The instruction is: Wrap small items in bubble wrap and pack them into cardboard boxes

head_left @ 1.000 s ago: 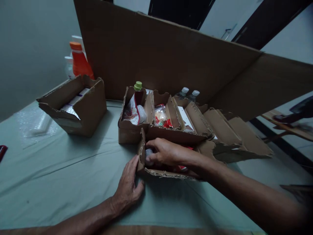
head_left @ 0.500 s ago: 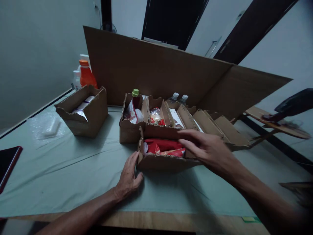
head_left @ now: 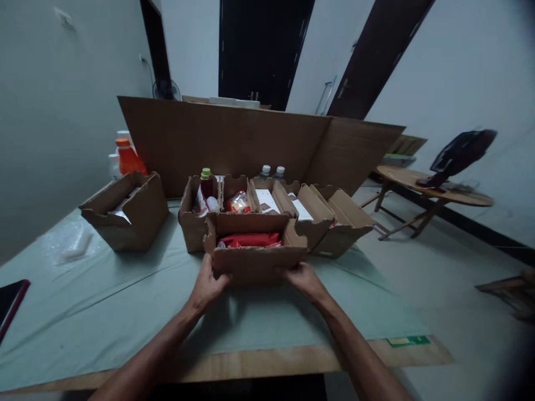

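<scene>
A cardboard box (head_left: 259, 263) with an open top stands in the foreground, turned lengthwise to me. Inside lie red packages (head_left: 251, 239); their lower parts are hidden by the front wall. My left hand (head_left: 209, 283) grips the box's left end, thumb against the front. At the lower right corner, my right hand (head_left: 305, 279) holds the same box, its fingers partly hidden. Right behind it is a row of cardboard boxes, one with wrapped snacks (head_left: 238, 202), another with a white carton (head_left: 266, 200).
To the left stands another cardboard box (head_left: 140, 223) beside bubble wrap (head_left: 73, 245). An orange bottle (head_left: 129, 159) is behind it. A cardboard panel (head_left: 225, 139) rises along the back of the table. A dark-screened device (head_left: 12, 301) lies at the left edge.
My right hand has moved from over the box's opening down to its right end and gripped it. The box now sits squarer to me. My view has tilted up and shifted right.
</scene>
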Available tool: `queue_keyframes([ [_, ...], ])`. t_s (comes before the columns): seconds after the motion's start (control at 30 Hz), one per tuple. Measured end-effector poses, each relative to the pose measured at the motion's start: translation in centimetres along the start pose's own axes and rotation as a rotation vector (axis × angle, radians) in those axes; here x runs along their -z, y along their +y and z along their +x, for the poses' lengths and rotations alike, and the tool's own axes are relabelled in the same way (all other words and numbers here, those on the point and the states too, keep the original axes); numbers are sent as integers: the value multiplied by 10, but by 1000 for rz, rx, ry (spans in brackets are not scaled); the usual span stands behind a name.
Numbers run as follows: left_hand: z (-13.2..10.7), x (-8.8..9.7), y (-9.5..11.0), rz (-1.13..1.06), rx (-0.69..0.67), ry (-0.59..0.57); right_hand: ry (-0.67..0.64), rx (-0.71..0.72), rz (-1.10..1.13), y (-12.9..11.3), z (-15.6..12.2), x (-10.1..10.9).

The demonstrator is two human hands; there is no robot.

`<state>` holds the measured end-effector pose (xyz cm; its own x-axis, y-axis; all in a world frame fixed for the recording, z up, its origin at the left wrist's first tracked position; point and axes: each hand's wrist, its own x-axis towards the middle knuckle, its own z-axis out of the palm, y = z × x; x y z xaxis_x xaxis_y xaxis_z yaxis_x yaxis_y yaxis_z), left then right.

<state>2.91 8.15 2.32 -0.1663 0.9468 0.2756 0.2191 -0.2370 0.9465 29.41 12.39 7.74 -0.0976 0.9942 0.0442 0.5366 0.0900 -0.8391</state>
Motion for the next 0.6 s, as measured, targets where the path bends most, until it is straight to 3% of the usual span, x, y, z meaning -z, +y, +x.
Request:
queue_keyframes([
  [0.07,-1,-13,6,-47,4,-41,2,-9,-3,2,-8,2],
  [0.13,-17,-22,13,-31,-23,-64,57,-23,-28,8,-31,15],
  [0.23,-63,-22,19,62,-75,-96,183,-74,-109,15,-79,33],
  [0.3,-95,-9,19,98,-65,-78,193,-82,-138,12,-106,29],
  [0.37,-118,13,14,137,7,-19,79,-41,-113,3,-119,10],
  [0.43,-128,43,8,188,111,95,-52,31,-64,-13,-116,-20],
  [0.6,-127,123,-3,268,262,421,-231,216,45,-59,-62,-105],
])
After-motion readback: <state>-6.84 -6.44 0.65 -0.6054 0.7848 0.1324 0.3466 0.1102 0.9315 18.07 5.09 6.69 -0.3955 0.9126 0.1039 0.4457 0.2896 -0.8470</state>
